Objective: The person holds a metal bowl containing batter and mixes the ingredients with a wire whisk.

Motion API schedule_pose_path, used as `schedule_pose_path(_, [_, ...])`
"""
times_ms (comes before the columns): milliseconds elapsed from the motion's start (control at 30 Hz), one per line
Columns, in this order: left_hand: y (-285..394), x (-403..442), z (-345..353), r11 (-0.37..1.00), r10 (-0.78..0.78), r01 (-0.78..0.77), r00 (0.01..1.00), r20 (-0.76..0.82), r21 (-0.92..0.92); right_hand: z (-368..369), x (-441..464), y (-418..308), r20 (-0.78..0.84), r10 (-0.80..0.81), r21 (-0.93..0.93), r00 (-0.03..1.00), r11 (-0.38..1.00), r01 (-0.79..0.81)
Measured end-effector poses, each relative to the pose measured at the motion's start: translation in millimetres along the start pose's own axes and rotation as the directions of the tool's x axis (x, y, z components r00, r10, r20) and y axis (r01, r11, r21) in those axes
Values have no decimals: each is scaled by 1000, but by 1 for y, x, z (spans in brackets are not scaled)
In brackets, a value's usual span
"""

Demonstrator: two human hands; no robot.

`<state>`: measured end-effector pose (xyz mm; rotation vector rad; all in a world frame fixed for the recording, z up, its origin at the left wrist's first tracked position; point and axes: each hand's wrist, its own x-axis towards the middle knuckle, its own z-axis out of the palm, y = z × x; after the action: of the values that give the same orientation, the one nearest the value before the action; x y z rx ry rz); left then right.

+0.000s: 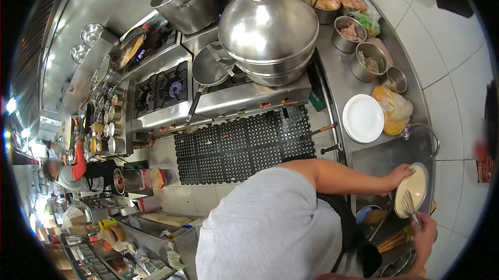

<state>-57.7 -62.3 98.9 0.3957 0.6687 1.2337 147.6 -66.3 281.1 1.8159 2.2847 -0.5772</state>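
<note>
My left hand (398, 178) grips the rim of a mixing bowl (425, 173) with a pale cream-coloured mixture (410, 189) in it. My right hand (425, 236) is closed round the handle of a wire whisk (409, 204). The whisk's wires dip into the mixture, and the bowl is tilted. Beneath the bowl, a sink area holds a bowl with a blue rim (368, 212) and several wooden sticks (396, 239). What the mixture is made of I cannot tell.
On the steel counter are a stack of white plates (363, 118), a bag of yellow food (391, 108), a faucet (429, 132) and pots of raw meat (349, 35). A large steamer (267, 30) and a frying pan (210, 67) occupy the stove. Another person (78, 173) works far left.
</note>
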Motion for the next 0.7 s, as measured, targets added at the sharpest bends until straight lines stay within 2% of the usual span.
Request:
schedule_pose_path(33, [-8,6,-3,999,12,-13,1000,4,29,-4,5,18,45,89,-5,995,996,-89])
schedule_pose_path(67, [-18,10,-2,999,19,-20,1000,15,50,3,16,40,-129,-19,-109,991,994,5])
schedule_pose_path(133, [-21,13,2,998,32,-24,991,-130,64,19,5,1,-109,-55,-89,992,995,46])
schedule_pose_path(167, [-27,15,1,998,48,-42,992,-116,52,17,-1,-21,-105,-44,-74,993,997,36])
schedule_pose_path(200, [-31,18,-1,997,63,-59,993,-102,40,9,-8,-29,-10,-74,-28,997,997,74])
schedule_pose_path(233, [-34,17,-12,995,98,-98,995,-11,-11,-1,-13,-29,72,-92,25,993,996,90])
schedule_pose_path(267, [-41,17,-16,999,-35,37,995,-91,22,-9,-19,-22,-38,-145,-147,989,979,138])
schedule_pose_path(300, [18,-26,7,980,-199,201,975,-96,4,-9,-5,-11,-45,-75,-65,996,995,72])
schedule_pose_path(333, [-6,-12,1,981,-193,192,979,-69,-22,-2,0,-9,-162,-136,23,977,990,142])
schedule_pose_path(367, [17,-24,15,945,-323,327,936,-138,11,4,1,-21,-187,-91,25,978,995,97])
schedule_pose_path(400, [21,-18,10,909,-400,396,916,-7,-130,14,-5,-32,-213,-180,53,960,979,195])
schedule_pose_path(433, [21,-18,8,920,-351,358,934,73,-158,14,-15,-35,-76,-213,108,974,969,220])
schedule_pose_path(500, [13,-11,-3,965,-224,236,969,106,-116,-4,-14,-26,136,-117,60,984,992,109])
schedule_pose_path(567, [-5,-7,-5,975,-221,223,972,79,-17,8,-3,3,-89,-126,-64,988,991,121])
schedule_pose_path(600, [-10,-7,-6,978,-210,208,976,63,32,17,-3,-6,-125,-32,56,992,998,40])
schedule_pose_path(700, [0,-2,-7,939,-303,326,934,192,-106,27,-19,-24,8,-97,131,995,987,96])
